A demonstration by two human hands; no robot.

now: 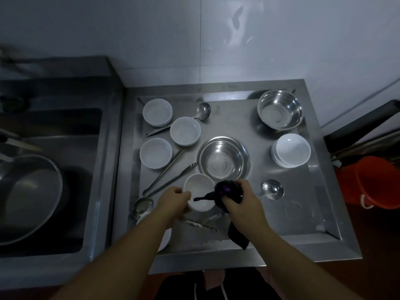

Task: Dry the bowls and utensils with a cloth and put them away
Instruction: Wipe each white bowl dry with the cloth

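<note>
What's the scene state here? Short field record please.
left hand: grips white bowl by its rim
right hand: holds dark cloth at the bowl's rim
tray: steel, holds the dishes
other white bowls: three at left, stack at right
steel bowls: centre, far right
sink: left, holds a pan

I am standing in a dim kitchen: a steel sink (65, 169) is sitting beside a steel draining tray (313, 224) crowded with bowls (185, 131) and ladles (272, 189), tiled wall (194, 35) behind.
</note>
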